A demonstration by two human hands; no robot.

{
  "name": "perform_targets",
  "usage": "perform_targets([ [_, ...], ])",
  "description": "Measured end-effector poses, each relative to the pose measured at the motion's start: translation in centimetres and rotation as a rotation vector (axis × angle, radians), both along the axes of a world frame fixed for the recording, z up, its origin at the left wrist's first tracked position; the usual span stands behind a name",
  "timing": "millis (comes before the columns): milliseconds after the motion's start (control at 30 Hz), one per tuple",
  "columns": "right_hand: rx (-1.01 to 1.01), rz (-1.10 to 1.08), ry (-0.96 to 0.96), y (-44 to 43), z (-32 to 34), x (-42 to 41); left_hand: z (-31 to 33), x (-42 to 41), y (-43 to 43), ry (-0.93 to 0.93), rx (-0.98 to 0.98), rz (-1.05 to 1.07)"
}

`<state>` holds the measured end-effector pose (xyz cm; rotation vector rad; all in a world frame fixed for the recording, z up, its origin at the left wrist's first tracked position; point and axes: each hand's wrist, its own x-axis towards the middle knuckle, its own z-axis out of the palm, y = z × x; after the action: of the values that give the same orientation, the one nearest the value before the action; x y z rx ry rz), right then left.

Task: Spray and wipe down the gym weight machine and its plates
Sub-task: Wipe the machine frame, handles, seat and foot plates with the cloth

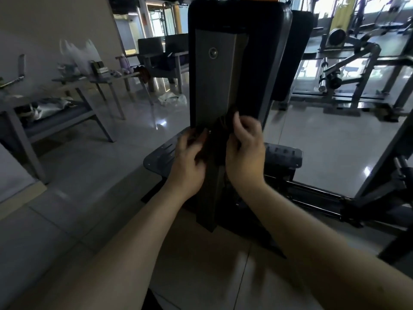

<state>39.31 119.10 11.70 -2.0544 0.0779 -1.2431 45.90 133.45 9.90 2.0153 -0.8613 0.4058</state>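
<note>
post point(214, 86): a grey upright column of the weight machine, seen at the centre and running from 12 to 6 o'clock; a round bolt point(212, 52) is set in its upper face.
pad point(277, 63): a black cushion, fixed behind the post and showing at its 12 and 3 o'clock sides.
cloth point(220, 125): dark and bunched, pressed against the post low on its face, between the two hands; its edges are lost against the dark metal.
left hand point(190, 166): placed at 9 o'clock of the cloth, fingers curled over the cloth's left part and clasped on it.
right hand point(245, 159): placed at 3 o'clock of the cloth, fingers bent inward and the cloth's upper right part pinched against the post edge.
footplates: one dark plate point(161, 156) is seen at 9 o'clock of the post base, another point(283, 156) at 3 o'clock, both partly hidden by the hands.
floor point(324, 142): glossy pale tiles, with window light reflected.
tables point(71, 83): lined along the wall at 9 to 10 o'clock, loaded with small blurred items and a white bag point(82, 54).
other machine point(348, 63): a steel frame, seen at 2 o'clock, well apart from the post.
</note>
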Motion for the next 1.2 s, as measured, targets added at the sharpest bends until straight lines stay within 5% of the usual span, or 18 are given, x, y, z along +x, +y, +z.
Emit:
perform_targets([
  [200, 0.350, 0.246, 0.368, 1.4, -10.4, -0.9, -1.0, 0.1, -0.3, -0.080, -0.057, -0.028],
  [367, 0.329, 0.165, 0.087, 2.1, -7.0, -0.6, -1.3, 0.5, -0.4, -0.124, -0.054, -0.009],
  [467, 0.325, 0.154, 0.132, 2.8, -10.2, -0.1, -1.7, 0.8, -0.2, -0.175, -0.037, -0.011],
  [633, 0.739, 0.190, 0.562, 4.0, -17.0, 0.5, -2.1, 0.6, -1.0, -0.279, -0.060, 0.048],
  [733, 0.935, 0.246, 0.375, 5.3, -15.1, 1.3, -2.3, 1.0, -1.6, -0.378, -0.084, 0.112],
  [833, 0.832, 0.236, 0.069, 5.9, -13.1, 2.1, -2.6, 1.6, -1.9, -0.412, -0.102, 0.109],
  [967, 0.616, 0.153, 0.100, 6.2, -14.6, 2.5, -3.0, 2.2, -1.8, -0.437, -0.089, 0.116],
  [1067, 0.606, 0.029, 0.271, 6.4, -17.8, 2.9, -3.0, 2.4, -2.0, -0.468, -0.090, 0.116],
  [1200, 0.867, 0.129, 0.579, 6.5, -22.4, 3.1, -2.9, 2.4, -2.1, -0.476, -0.098, 0.117],
])
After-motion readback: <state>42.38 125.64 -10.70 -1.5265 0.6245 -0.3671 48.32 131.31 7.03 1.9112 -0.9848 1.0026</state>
